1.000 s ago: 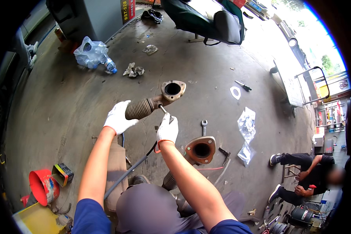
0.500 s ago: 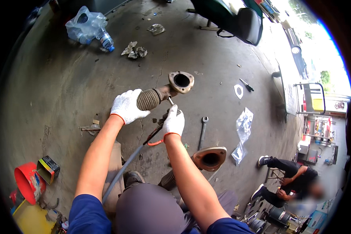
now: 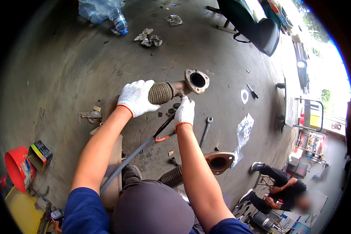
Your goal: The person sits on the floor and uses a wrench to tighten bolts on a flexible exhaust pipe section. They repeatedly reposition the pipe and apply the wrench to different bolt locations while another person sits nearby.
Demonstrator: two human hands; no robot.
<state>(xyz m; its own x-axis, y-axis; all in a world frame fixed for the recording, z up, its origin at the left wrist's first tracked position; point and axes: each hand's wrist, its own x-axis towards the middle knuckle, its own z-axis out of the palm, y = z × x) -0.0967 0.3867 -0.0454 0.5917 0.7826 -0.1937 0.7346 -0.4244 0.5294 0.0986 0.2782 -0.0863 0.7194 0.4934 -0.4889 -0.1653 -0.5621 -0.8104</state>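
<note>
In the head view, your left hand (image 3: 137, 98) is wrapped around the braided end of the pipe (image 3: 160, 93), thumb on the near side. The pipe is in front of you, about mid-view, lying across with its three-cornered flange (image 3: 202, 87) at the right end, the dark bore showing. Your right hand (image 3: 185, 112) is closed on a dark tool (image 3: 175, 106), mostly hidden by the hand, fingertips at a small stub on the near side of the pipe; you cannot tell whether they touch it. A grey hose (image 3: 134, 155) runs below, between your forearms. A wrench (image 3: 206, 132) lies right of your right hand, a second pipe (image 3: 171, 177) is partly behind your right forearm, and a white gasket (image 3: 244, 96) lies farther right, near a screwdriver (image 3: 252, 91)
</note>
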